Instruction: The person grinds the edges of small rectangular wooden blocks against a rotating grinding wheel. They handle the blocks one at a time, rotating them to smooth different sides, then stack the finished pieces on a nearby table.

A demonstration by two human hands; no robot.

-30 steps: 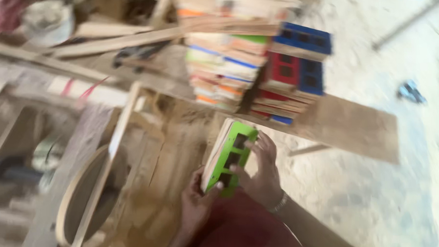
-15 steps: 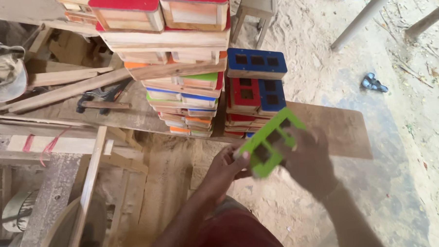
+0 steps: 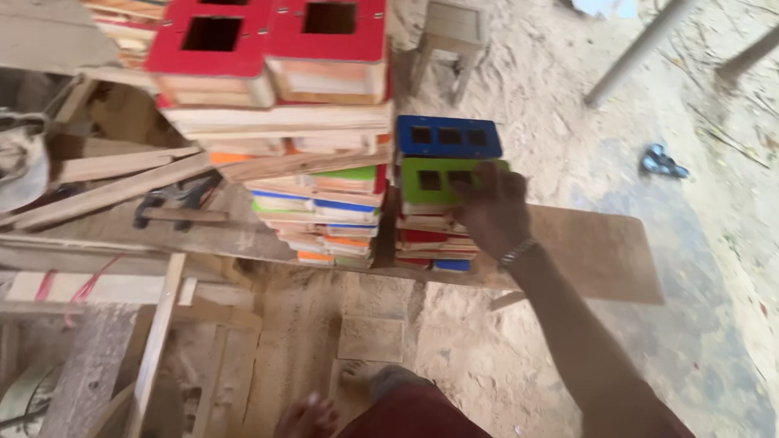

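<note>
My right hand (image 3: 493, 211) grips a green wooden block (image 3: 430, 181) with square holes, pressed against the side of a short stack of coloured blocks (image 3: 429, 239). A blue block (image 3: 449, 137) with three square holes sits directly above the green one. To the left stands a taller stack of coloured wooden blocks (image 3: 324, 213). My left hand (image 3: 305, 425) hangs low by my knee at the bottom edge, holding nothing, with its fingers loosely apart.
The stacks stand on a long wooden board (image 3: 598, 251). Two large red blocks (image 3: 266, 33) top the pile at the back. A small wooden stool (image 3: 450, 31), metal poles (image 3: 647, 42) and a blue object (image 3: 664, 162) are on the sandy floor. Planks and a clamp (image 3: 177, 205) lie at left.
My right hand has carried the green block up from in front of me to the short stack, under the blue block. My left hand has let go of it and dropped low.
</note>
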